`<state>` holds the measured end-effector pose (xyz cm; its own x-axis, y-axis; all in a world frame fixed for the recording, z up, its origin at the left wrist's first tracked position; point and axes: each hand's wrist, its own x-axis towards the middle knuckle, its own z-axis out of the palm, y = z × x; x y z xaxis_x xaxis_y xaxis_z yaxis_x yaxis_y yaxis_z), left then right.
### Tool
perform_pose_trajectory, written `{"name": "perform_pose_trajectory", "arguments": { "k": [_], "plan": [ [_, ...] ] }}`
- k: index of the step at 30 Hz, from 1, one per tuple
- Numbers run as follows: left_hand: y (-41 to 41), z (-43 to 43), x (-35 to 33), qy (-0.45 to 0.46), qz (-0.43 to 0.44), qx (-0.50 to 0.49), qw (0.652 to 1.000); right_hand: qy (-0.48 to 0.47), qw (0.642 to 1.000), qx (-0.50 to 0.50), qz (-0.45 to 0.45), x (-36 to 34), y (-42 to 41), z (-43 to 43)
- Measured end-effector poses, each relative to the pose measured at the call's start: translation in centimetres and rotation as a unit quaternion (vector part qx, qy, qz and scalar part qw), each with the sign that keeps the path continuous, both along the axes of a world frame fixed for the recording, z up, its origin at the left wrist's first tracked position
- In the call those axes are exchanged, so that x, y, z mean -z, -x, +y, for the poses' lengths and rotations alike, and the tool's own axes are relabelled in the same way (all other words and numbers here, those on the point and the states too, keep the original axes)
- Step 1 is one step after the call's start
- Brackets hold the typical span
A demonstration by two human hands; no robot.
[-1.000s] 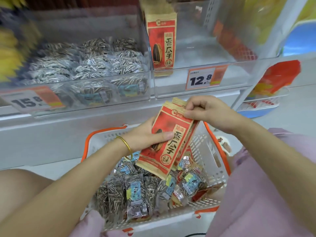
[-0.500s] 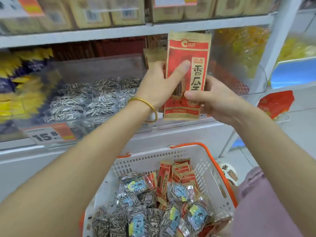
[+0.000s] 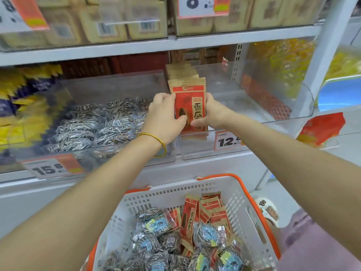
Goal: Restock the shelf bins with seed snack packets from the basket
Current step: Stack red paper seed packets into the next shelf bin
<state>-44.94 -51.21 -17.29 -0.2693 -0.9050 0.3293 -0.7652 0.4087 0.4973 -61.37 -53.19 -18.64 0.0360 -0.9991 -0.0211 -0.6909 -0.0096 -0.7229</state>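
Hands first: left hand point(image 3: 164, 116) and right hand point(image 3: 214, 112) both up at the shelf, curled round opposite edges of one red seed packet point(image 3: 192, 106), thumbs on its front. Packet upright, foot inside the clear bin point(image 3: 293, 98) above the price tag point(image 3: 227, 141), at the head of a row of like packets point(image 3: 181, 74) standing behind. Probably touching that row already, though hard to tell from this angle.

Step in hand, by the look of it: seating this packet at the front of the row. Next move: press it back flush and square, then let go without tipping it. After that, down to the basket point(image 3: 259, 216) below, with more red packets point(image 3: 190, 218) propped among silvery striped packs point(image 3: 156, 223). Worth keeping the two sorts apart, with striped packs meant for the neighbouring bin point(image 3: 93, 122) on the left.
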Motion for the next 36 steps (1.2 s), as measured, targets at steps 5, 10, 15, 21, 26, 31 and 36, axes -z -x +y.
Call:
{"name": "perform_pose_trajectory", "arguments": {
  "k": [5, 10, 15, 21, 26, 31, 36],
  "plan": [
    [-0.1, -0.2, 0.5, 0.005, 0.037, 0.005, 0.999, -0.060, 0.997, 0.016, 0.042, -0.2, -0.1, -0.8],
    [-0.2, 0.1, 0.9, 0.016, 0.067, 0.002, 0.998, -0.097, 0.993, 0.060, 0.040, -0.5, -0.5, -1.6],
    [-0.2, 0.3, 1.0, 0.029, 0.053, 0.002, 0.998, -0.148, 0.986, 0.045, 0.057, -1.2, -0.3, -2.1],
    [-0.2, 0.6, 0.9, 0.029, 0.057, 0.002, 0.998, -0.158, 0.986, 0.044, 0.027, -2.0, 0.0, -1.1],
    [-0.3, 0.8, 1.1, 0.041, 0.064, 0.006, 0.997, -0.153, 0.985, 0.074, -0.001, -2.7, -0.4, 0.0],
    [-1.2, 3.8, 1.5, 0.184, 0.154, 0.045, 0.970, 0.022, 0.993, 0.111, 0.045, -4.9, 0.1, 5.7],
    [-2.9, 9.7, 6.5, 0.065, 0.110, 0.145, 0.981, 0.023, 0.999, 0.027, -0.037, -1.6, 0.4, 13.0]
  ]
}}
